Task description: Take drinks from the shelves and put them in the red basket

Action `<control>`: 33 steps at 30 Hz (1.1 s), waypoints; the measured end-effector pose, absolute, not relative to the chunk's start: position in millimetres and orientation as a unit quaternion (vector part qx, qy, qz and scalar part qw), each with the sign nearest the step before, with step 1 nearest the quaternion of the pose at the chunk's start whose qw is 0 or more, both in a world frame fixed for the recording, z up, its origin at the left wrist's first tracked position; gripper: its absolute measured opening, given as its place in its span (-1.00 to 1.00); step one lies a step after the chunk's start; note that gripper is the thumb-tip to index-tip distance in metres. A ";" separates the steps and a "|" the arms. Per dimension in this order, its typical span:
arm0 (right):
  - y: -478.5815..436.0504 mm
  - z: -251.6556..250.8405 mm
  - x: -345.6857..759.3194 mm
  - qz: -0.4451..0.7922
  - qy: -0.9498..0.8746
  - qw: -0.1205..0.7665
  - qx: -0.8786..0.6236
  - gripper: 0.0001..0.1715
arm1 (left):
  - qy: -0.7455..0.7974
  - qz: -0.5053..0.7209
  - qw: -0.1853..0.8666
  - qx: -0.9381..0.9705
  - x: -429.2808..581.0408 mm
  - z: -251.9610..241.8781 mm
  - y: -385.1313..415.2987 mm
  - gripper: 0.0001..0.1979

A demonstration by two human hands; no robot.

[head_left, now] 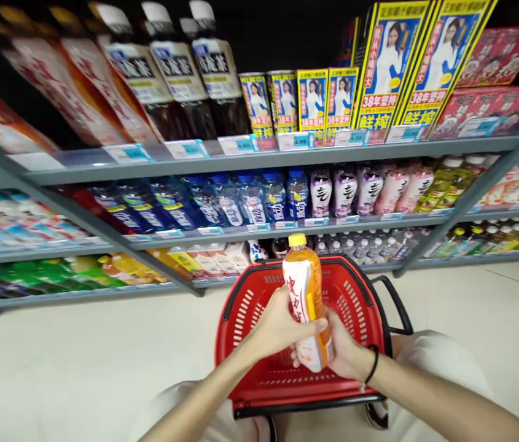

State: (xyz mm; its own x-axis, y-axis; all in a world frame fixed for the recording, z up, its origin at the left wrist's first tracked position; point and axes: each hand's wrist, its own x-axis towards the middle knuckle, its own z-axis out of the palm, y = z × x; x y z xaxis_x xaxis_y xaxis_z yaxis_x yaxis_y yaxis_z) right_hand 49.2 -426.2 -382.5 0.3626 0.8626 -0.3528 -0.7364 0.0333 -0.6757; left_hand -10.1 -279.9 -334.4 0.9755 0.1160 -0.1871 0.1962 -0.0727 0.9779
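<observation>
Both hands hold one bottle of orange drink (308,294), with a yellow cap and a white-and-orange label carrying red characters. It is nearly upright, tilted slightly, above a red plastic shopping basket (236,319). My left hand (275,322) grips the bottle's left side, its thumb lying across the front. My right hand (344,347) wraps around the lower right side, some fingers showing beneath the bottle; a dark band circles that wrist. Slotted walls of the basket show around the hands, while the bottle and hands cover part of its floor.
Shelves (268,150) of drinks stand ahead. Dark tea bottles (180,67) and yellow-and-blue cartons (392,67) fill the upper one; blue-capped bottles (254,196) line the middle one. The basket's black handle (395,304) sticks out at right. My knees flank the basket on the pale floor (79,344).
</observation>
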 end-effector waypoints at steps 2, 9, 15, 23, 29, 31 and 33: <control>-431.2 -385.4 48.2 0.572 -0.071 0.704 -0.415 -0.15 | 0.080 -0.051 0.732 0.675 -12.3 -338.8 -277.7 -0.43; -429.8 -381.9 55.2 0.547 0.009 0.697 -0.463 -0.37 | 0.084 0.160 0.784 0.595 2.4 -335.4 -268.0 -0.24; -424.0 -409.4 40.0 0.650 -0.012 0.660 -0.375 -0.08 | 0.106 0.116 0.855 0.494 5.0 -336.3 -259.3 -0.29; -419.6 -408.7 38.0 0.629 -0.025 0.683 -0.370 -0.19 | 0.051 0.216 0.791 0.571 -3.7 -338.8 -246.2 -0.28; -419.0 -406.5 33.9 0.605 0.008 0.697 -0.385 -0.36 | 0.121 0.234 0.741 0.618 0.9 -351.9 -249.7 -0.35; -420.1 -408.5 34.2 0.606 0.001 0.698 -0.381 -0.32 | 0.120 0.233 0.751 0.606 3.3 -355.1 -246.6 -0.34; -421.9 -408.4 36.3 0.597 -0.012 0.705 -0.382 -0.28 | 0.112 0.247 0.759 0.592 4.8 -355.4 -242.0 -0.30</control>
